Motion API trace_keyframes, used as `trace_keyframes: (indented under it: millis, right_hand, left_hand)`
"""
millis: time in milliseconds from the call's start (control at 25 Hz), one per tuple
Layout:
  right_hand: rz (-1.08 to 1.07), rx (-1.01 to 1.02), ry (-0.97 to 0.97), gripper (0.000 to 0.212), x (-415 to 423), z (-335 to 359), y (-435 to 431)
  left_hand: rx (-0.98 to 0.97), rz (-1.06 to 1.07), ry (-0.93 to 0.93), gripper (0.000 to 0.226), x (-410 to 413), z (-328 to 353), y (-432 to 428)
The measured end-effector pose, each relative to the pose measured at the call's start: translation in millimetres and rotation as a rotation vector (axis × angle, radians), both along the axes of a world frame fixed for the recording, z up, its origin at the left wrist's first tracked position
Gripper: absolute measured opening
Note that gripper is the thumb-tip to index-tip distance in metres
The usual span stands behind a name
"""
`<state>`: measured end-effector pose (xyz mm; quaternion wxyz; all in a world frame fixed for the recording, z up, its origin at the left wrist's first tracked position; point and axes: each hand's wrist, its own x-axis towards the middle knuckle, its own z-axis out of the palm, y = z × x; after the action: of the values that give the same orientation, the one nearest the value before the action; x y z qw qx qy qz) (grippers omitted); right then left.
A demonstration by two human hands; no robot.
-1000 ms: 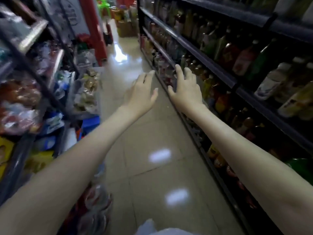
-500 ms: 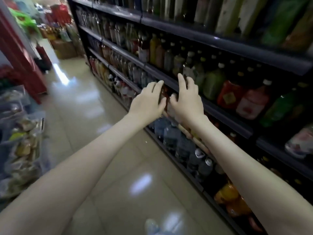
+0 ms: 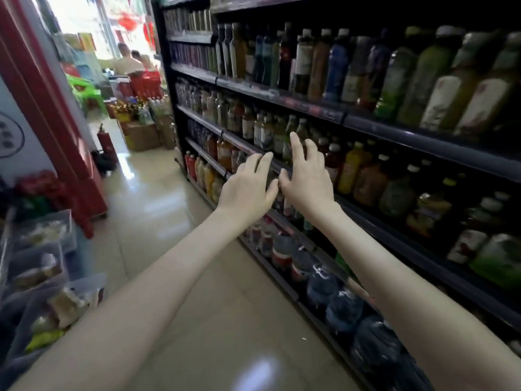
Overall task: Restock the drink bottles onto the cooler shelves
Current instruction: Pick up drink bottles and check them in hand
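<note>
Both arms reach toward the middle shelf rail (image 3: 242,143). The left hand (image 3: 248,190) and right hand (image 3: 306,179) are side by side in front of it, fingers (image 3: 296,145) spread and holding nothing, probably readying to take or straighten stock. The drink bottles (image 3: 349,167) stand upright in rows just behind that rail, fronts facing the aisle.
</note>
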<state>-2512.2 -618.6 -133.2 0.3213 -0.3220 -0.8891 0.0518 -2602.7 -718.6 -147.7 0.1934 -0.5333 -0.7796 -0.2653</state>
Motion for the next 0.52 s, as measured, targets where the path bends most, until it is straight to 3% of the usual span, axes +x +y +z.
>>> trace_keyframes:
  millis: [320,520]
  right_hand:
    - [-0.11,0.017,0.008,0.071,-261.5,30.5,60.1]
    - [-0.197,0.082,-0.013,0.077,-413.3,27.7,136.6]
  left_hand:
    - [0.005,-0.086,0.01,0.057,-281.4,32.4,77.8]
    - [-0.001,-0.145,0.047,0.057,-434.9,5.8,146.9]
